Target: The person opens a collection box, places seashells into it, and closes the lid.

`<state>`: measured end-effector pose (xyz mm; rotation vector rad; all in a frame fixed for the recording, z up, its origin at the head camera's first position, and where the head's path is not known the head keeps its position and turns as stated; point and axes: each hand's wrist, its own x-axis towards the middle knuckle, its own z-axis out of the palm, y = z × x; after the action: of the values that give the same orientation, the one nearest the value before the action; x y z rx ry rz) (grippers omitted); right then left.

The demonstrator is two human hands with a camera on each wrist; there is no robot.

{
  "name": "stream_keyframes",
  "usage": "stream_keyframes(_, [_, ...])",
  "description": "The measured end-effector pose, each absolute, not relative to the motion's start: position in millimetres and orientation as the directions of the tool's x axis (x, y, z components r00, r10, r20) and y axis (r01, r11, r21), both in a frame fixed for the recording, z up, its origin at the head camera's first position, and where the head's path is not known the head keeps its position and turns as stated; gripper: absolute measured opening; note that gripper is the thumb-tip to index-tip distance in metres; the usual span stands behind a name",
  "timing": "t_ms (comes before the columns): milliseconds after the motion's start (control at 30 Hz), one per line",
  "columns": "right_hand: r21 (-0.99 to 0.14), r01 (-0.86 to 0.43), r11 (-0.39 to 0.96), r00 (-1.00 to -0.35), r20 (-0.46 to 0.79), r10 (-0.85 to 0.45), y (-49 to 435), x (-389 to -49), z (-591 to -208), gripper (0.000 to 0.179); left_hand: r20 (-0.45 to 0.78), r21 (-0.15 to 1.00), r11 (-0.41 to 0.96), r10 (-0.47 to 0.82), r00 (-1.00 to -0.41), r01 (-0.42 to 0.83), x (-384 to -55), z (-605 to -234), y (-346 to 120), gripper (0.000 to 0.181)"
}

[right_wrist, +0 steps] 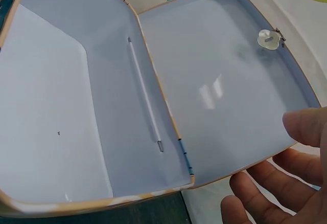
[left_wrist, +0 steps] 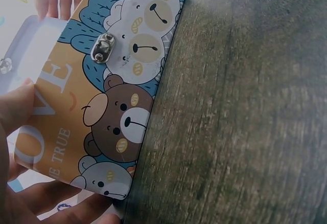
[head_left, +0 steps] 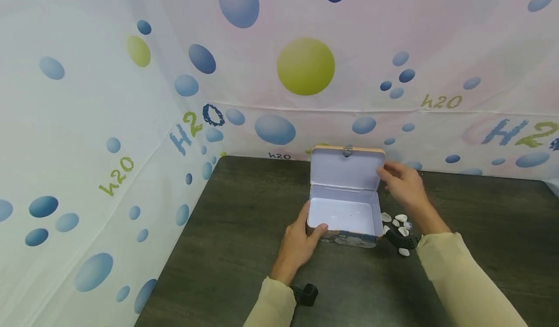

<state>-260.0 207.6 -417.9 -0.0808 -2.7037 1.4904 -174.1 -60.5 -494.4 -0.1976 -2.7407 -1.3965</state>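
Cloth [head_left: 305,65], hung behind and to my left, seemingly as a screen, repeats "H2O". The dark table [head_left: 218,249] bears my box [head_left: 342,218], its front toward me, likely for a clear view inside. Its lid [head_left: 345,167] stands raised; my right hand [head_left: 406,186] pinches the lid's right edge, apparently as support. My left hand [head_left: 297,244] grips the front left corner, probably as an anchor. Small white pieces [head_left: 401,218] lie beside the box, on its right. Front lettering [left_wrist: 43,101]: "OVE", "TRUE"; the rest is unclear.

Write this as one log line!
left hand: holds bear-print tin box | right hand: holds its open lid | white shell-like pieces: right of box
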Motion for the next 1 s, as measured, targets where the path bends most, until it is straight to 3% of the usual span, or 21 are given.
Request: stream_keyframes(1000, [-0.802, 0.026, 0.597, -0.994, -0.084, -0.069, 204.8, -263.6, -427.5, 0.070, 0.095, 0.800, 0.589, 0.067, -0.993, 0.116, -171.8, -492.8, -59.5, 0.078])
